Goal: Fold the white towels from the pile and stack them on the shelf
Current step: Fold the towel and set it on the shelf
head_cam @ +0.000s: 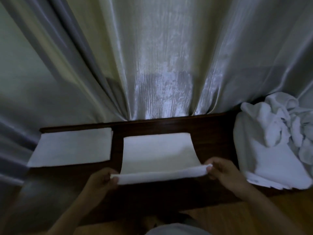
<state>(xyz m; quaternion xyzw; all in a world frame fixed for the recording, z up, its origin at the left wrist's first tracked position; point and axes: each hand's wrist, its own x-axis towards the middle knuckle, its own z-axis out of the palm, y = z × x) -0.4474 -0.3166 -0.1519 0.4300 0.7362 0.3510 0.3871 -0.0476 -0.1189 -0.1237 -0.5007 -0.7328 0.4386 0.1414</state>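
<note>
Nearest me, my left hand [100, 181] pinches the near-left corner of the towel [159, 153], fingers curled around the doubled edge, and my right hand [221, 173] pinches the near-right corner the same way. Between them the near edge hangs lifted as a thick rolled band, running from 9 o'clock to 3 o'clock, with the right end a little higher than the left. That band is the towel's long axis here, and both hands sit equally close to it, one at each end.

From my fingers the rest of the towel lies toward 12 o'clock, spread flat on the dark wooden surface [211, 133], its far edge straight and close to the curtain [152, 65]. So I judge the coming fold goes straight away from me, carrying the held edge over to meet that far edge, both hands travelling together to keep it square.

Farther out at 10 o'clock, a folded towel [71, 146] lies flat, just beside the one I hold but apart from it. At 2 o'clock the unfolded pile [274, 141] slumps against the curtain.
</note>
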